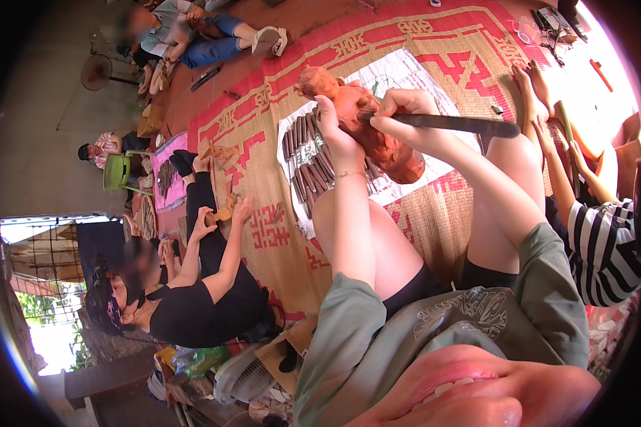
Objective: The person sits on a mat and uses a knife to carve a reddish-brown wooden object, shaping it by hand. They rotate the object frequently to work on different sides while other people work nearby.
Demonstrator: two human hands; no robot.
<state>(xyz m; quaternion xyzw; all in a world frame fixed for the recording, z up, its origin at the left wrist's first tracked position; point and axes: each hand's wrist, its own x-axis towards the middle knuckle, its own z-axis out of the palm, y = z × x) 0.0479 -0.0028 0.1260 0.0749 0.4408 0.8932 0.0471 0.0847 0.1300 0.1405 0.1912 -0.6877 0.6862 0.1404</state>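
My left hand (pixel 340 146) grips a reddish-orange carved wooden figure (pixel 399 154) from its left side, thumb up near its rounded upper end. The figure lies tilted above my lap, over a white cloth (pixel 424 78). My right hand (pixel 414 121) is closed round a long dark carving tool (pixel 470 124), whose rounded rear end points to the right. The tool's working tip meets or nearly meets the middle of the figure; the fingers partly hide it. On the cloth, left of my left forearm, lie two rows of several slim, dark carving tools (pixel 310 181).
A red-patterned straw mat (pixel 278 263) spreads under me. To the left, a person in black (pixel 192 306) holds a small wooden piece (pixel 224 210). Close on the right sits a person in stripes (pixel 602 249). A fan (pixel 242 377) and cardboard box (pixel 288 349) stand at lower left.
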